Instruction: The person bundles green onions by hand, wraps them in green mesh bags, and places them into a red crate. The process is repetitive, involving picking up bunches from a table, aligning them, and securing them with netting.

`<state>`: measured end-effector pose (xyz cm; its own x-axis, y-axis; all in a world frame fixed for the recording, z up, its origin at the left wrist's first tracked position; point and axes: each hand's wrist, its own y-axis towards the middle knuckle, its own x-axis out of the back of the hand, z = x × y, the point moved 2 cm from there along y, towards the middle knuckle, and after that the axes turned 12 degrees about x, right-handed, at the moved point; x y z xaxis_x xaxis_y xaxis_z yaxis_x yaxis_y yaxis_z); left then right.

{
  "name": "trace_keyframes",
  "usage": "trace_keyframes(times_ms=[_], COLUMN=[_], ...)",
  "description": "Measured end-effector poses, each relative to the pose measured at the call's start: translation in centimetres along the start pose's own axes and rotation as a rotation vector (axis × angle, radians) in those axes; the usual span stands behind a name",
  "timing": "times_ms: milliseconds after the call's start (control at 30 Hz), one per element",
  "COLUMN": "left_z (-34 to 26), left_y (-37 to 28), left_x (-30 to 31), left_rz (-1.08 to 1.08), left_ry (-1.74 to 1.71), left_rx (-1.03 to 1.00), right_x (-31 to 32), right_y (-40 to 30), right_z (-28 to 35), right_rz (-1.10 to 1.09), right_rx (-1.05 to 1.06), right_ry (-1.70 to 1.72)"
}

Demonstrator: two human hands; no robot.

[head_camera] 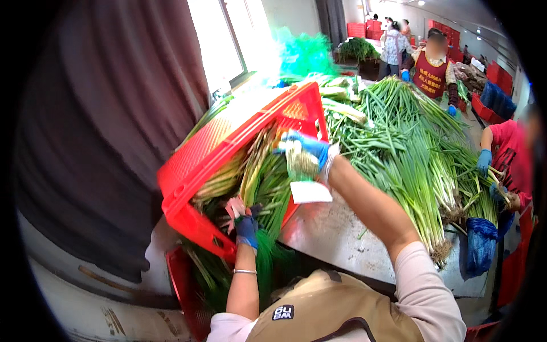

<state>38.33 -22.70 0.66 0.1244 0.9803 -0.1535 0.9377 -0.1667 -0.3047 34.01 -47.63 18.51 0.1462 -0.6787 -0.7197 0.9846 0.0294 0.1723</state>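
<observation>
A red plastic crate point(239, 141) stands tilted on its side before me, with green leafy stalks point(269, 184) inside and at its opening. My right hand point(310, 149), in a blue glove, is closed on a pale bundle wrapped in green netting point(301, 164), near the crate's upper right end. A white paper tag point(311, 192) hangs just below that bundle. My left hand point(246, 226), in a dark blue glove, is at the crate's lower opening against a pinkish piece point(235, 209) and the stalks; its hold is unclear. Green netting point(269, 252) hangs beside my left wrist.
Green onions point(406, 154) lie heaped across the metal table point(346, 235). Another red crate point(181, 273) stands below left, beside a dark curtain point(107, 107). A co-worker in pink point(508, 145) handles onions at right near a blue bag point(480, 248); another stands beyond the heap.
</observation>
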Motion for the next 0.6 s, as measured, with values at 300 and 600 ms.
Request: trace_keyframes(times_ms=[300, 600], left_z=[0.1, 0.2], left_y=[-3.2, -9.2], left_x=[0.4, -8.2], left_rz=[0.209, 0.501], left_ry=[-0.062, -0.077], left_rx=[0.064, 0.294], right_x=[-6.1, -6.9], right_y=[-5.1, -22.6], right_z=[6.3, 13.6], right_rz=[-0.072, -0.263], right_rx=[-0.084, -0.152], right_ry=[0.069, 0.054])
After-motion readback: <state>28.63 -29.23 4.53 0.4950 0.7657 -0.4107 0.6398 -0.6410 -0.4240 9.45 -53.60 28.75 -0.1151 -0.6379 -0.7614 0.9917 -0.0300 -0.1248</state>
